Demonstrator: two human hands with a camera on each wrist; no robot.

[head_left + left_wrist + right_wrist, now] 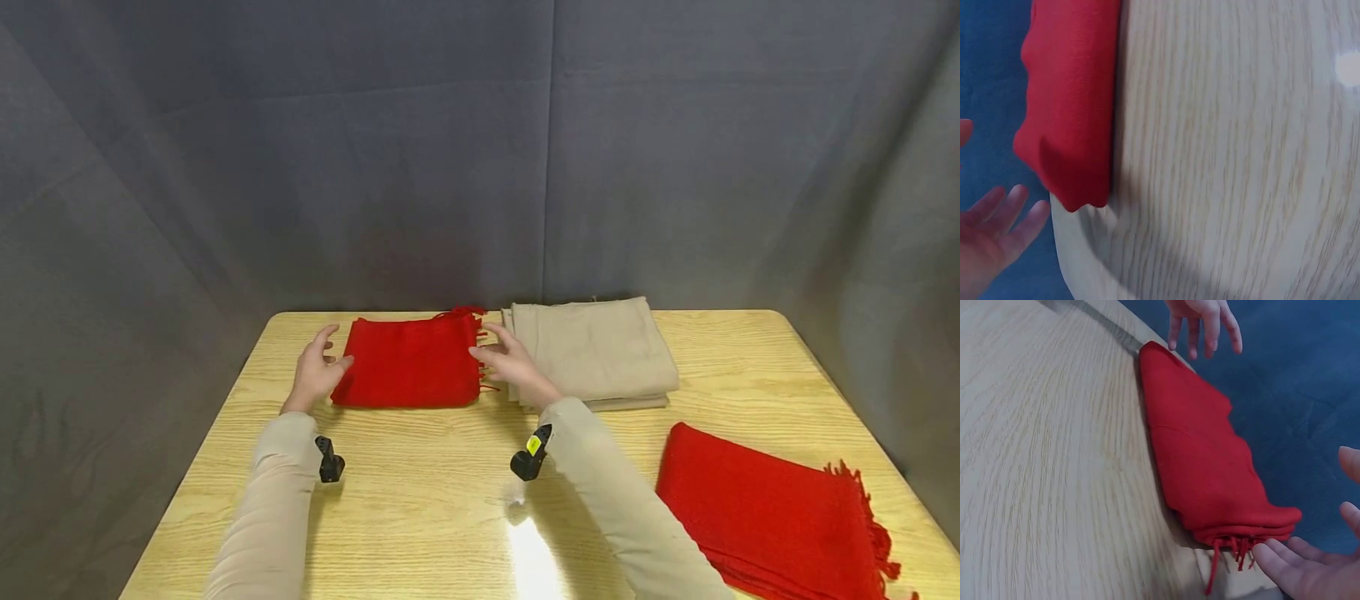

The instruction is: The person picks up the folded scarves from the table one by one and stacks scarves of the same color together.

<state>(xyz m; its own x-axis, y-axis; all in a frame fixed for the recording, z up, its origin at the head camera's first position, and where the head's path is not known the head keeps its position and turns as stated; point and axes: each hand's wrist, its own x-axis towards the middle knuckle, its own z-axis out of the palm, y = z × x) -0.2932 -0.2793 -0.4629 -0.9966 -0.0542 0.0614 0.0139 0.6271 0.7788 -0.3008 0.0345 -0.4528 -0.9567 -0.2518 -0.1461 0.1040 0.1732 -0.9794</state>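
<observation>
A folded red scarf (408, 364) with fringe on its right end lies flat near the table's back edge. My left hand (315, 371) is at its left end, fingers spread and holding nothing; the left wrist view shows that hand (997, 237) beside the scarf's corner (1075, 144). At the fringed end, my right hand (513, 364) has its fingers apart and grips nothing. In the right wrist view the fingertips of the right hand (1310, 569) come right at the fringe, and the scarf (1200, 444) lies between both hands.
A folded beige cloth (596, 350) lies to the right of the scarf, partly under my right wrist in view. Another folded red fringed scarf (772, 508) is at the front right of the wooden table (420, 500). A dark grey curtain (420, 167) hangs behind and at the sides.
</observation>
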